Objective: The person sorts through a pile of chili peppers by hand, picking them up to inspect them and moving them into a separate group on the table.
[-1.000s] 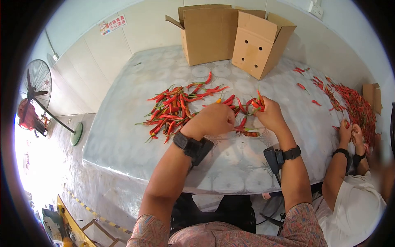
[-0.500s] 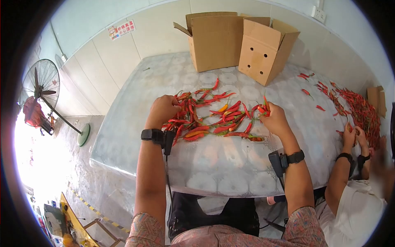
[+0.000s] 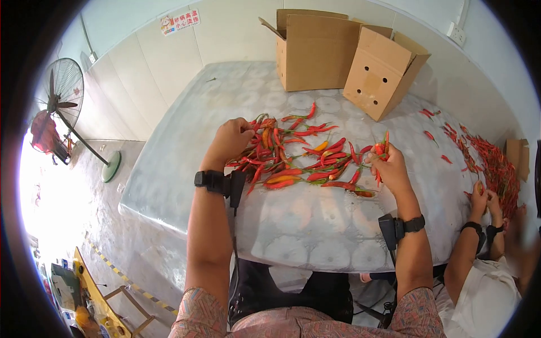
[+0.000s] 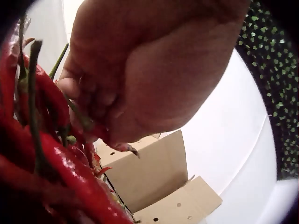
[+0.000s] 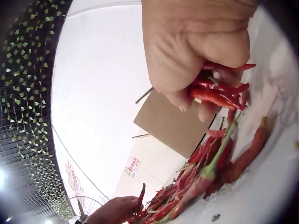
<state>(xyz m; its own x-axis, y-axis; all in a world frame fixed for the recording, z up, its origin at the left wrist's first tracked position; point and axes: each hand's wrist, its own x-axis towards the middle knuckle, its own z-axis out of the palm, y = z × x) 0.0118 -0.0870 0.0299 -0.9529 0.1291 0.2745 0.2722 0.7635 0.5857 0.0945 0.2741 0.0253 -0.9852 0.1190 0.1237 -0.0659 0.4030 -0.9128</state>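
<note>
Red chillies (image 3: pixel 293 163) lie in a loose pile on the middle of the table (image 3: pixel 315 231), most with green stems, a few of them orange. The left hand (image 3: pixel 231 141) sits at the left end of the pile, its fingers curled down into it. The left wrist view shows the fingertips pinched on stems and pods there. The right hand (image 3: pixel 389 166) is at the right end of the pile, raised a little above the top. Its fingers and thumb are closed tight round a small bunch (image 3: pixel 382 149) of red pods, whose tips stick out past the knuckles. In the right wrist view the bunch hangs just over the pods lying on the table. Each wrist carries a black band with a camera.

Two open cardboard boxes stand at the far side of the table: a big box (image 3: pixel 307 50) upright, and a small box (image 3: pixel 383 73) with round holes just to its right, tilted. Stray pods dot the far right of the table, leading to a second heap (image 3: pixel 496 163) along the right edge. A second person's hands (image 3: pixel 484 197) work at the near end of that heap. On the floor to the left stands a fan (image 3: pixel 59 101). A sign (image 3: pixel 180 21) hangs on the far wall.
</note>
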